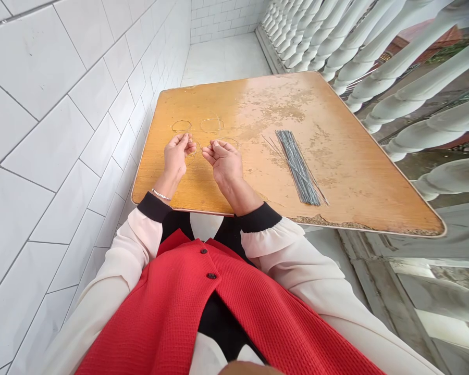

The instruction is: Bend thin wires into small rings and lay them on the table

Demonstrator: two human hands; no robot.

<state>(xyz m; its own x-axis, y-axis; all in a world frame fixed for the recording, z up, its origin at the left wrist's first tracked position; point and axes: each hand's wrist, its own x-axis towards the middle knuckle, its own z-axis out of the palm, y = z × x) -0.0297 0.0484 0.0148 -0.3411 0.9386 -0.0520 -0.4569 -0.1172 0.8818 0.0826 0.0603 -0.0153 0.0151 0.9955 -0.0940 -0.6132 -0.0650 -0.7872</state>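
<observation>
My left hand [176,155] is closed in a pinch over the table's left part, on what looks like a thin wire [199,148] that curves in the space between my hands. My right hand [226,162] is also pinched, a short distance to the right, with a fine wire arc showing behind its fingers. The fingertips hide where the wire is gripped. Just beyond the left hand lies a wire ring [181,122], and to its right a second wire ring [211,120]. A bundle of straight grey wires [299,166] rests farther right, several strands loose across it.
The wooden table [375,192] has worn patches and a chipped front edge. A white tiled wall [74,125] runs close along the left. White balusters [398,104] line the right side, and a pale floor [226,58] stretches beyond the table.
</observation>
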